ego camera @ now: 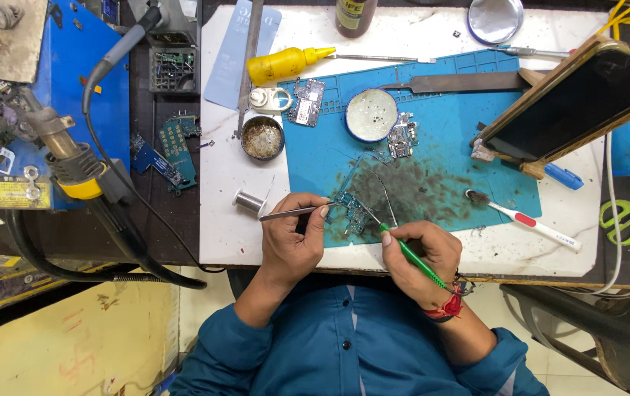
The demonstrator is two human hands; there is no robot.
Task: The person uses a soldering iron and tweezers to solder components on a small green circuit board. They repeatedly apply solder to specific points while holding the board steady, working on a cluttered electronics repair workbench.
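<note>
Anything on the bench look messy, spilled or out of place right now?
Yes: a dark sooty smear spreads over the middle of the blue mat, next to the small circuit board that the left hand with tweezers and right hand with green-handled tool work on. A toothbrush lies at its edge.

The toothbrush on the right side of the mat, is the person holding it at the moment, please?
No, the toothbrush lies untouched on the mat; the right hand holds a green-handled tool instead.
</note>
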